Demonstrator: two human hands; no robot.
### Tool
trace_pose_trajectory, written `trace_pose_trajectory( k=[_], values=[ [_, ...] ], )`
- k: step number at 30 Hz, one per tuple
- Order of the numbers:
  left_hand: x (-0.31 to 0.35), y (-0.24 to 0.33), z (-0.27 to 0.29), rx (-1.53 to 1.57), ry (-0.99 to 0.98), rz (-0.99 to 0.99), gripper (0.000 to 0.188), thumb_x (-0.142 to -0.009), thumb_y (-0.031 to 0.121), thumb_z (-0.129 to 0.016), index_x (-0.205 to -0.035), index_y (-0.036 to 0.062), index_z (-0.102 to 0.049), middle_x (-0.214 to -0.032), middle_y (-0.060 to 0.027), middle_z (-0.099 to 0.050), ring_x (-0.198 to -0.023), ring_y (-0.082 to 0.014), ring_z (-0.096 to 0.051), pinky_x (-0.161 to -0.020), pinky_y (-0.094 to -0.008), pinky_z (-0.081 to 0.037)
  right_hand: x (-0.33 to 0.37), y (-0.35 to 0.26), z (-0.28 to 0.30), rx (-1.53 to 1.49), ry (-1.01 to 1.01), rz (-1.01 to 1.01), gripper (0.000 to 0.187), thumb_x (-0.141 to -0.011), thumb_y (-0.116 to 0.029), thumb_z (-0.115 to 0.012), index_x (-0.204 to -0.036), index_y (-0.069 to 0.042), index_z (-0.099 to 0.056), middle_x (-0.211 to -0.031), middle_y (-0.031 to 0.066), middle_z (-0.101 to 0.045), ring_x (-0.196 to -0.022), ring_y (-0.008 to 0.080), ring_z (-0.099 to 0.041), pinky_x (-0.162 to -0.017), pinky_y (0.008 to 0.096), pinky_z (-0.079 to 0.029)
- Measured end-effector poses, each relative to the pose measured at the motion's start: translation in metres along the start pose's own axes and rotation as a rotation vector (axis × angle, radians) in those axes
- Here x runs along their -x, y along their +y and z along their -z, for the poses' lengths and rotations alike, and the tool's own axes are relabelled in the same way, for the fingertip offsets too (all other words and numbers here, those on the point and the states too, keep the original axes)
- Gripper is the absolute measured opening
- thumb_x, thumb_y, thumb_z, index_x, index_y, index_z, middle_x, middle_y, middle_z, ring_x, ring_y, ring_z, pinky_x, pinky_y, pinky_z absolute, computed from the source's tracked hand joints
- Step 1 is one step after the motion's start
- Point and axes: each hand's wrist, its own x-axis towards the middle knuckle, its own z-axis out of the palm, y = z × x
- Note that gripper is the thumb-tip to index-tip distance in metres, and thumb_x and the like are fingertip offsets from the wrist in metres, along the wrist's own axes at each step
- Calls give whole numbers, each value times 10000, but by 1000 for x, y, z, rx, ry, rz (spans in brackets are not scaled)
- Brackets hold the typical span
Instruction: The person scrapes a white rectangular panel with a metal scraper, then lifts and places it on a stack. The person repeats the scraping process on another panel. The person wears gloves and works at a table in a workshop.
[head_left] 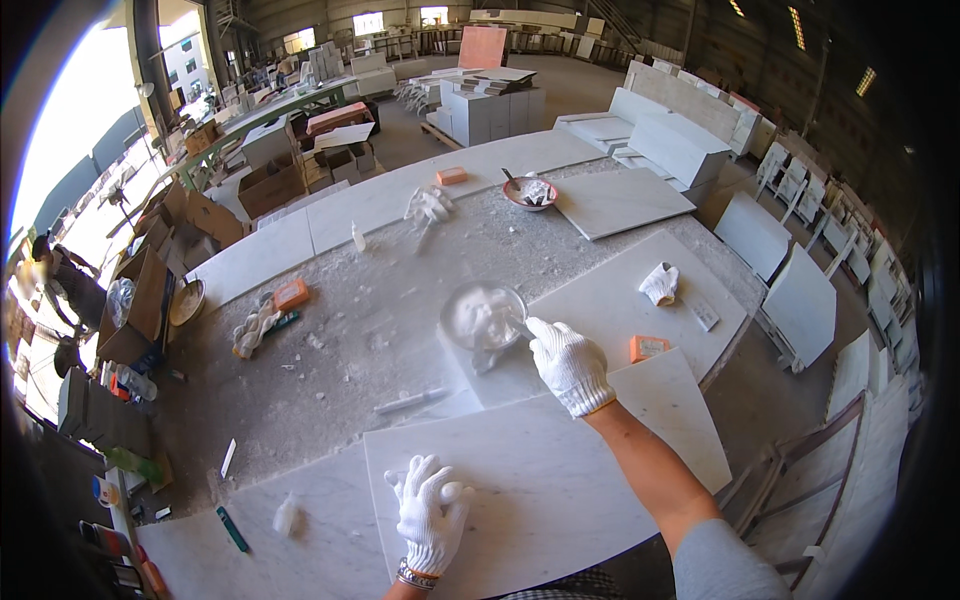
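Note:
My right hand (572, 367), in a white knitted glove, is closed at the right rim of a clear bowl (447, 322). It pinches a thin tool (518, 326) whose tip dips into the bowl; its exact kind is hard to make out. White powder or paste (484, 312) fills much of the bowl, which sits at the corner of a pale slab. My left hand (430, 510), gloved too, rests with loosely bent, parted fingers on a grey-veined white marble slab (540, 500) in front of me. Nothing shows in its grip.
A red-rimmed bowl (530, 207) of white lumps stands at the back. Orange boxes (650, 348), a loose glove (660, 285), a small bottle (358, 237) and a green-handled cutter (232, 529) lie about the dusty table. Marble slabs (800, 300) lean at right; a person (70, 280) is at far left.

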Motion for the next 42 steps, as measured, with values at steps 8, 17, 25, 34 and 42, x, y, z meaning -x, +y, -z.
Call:
trace_pose_trajectory(
  k=[8,17,25,34,42],
  values=[
    [0,0,1,16,20,-10,388,-785,91,-841,-1143,56,-695,-1152,-114,-726,-1214,-339,-647,-1248,-608,-156,20,12,3,-566,-159,-378,374,-945,-126,-700,-1303,-17,-691,-912,115,-744,-644,201,-676,-571,336,-552],
    [1,0,6,51,-58,57,319,-759,189,-877,-1031,71,-760,-1049,-91,-750,-1140,-302,-685,-1262,-623,-90,3,4,-4,-1068,-242,-811,270,-999,-112,-648,-1241,-12,-716,-830,58,-677,-577,100,-577,-494,273,-482],
    [0,0,5,43,-46,47,231,-802,193,-848,-947,50,-739,-1019,-94,-750,-1148,-311,-679,-1260,-614,-89,0,4,-16,-1080,-227,-820,170,-1007,-142,-664,-1129,-52,-741,-763,31,-640,-533,77,-532,-461,258,-442],
    [-1,7,6,10,-58,57,189,-781,124,-816,-933,49,-730,-1051,-105,-752,-1178,-322,-669,-1269,-597,-108,43,11,38,-1014,-227,-825,334,-987,-95,-658,-1312,-27,-695,-847,60,-695,-567,82,-582,-522,262,-522],
    [-3,9,7,-15,-64,29,260,-801,104,-798,-1040,26,-732,-1072,-108,-747,-1194,-316,-665,-1276,-596,-101,121,2,86,-989,-330,-935,317,-983,-63,-653,-1290,2,-704,-859,62,-701,-591,75,-592,-529,252,-521]
  ],
)
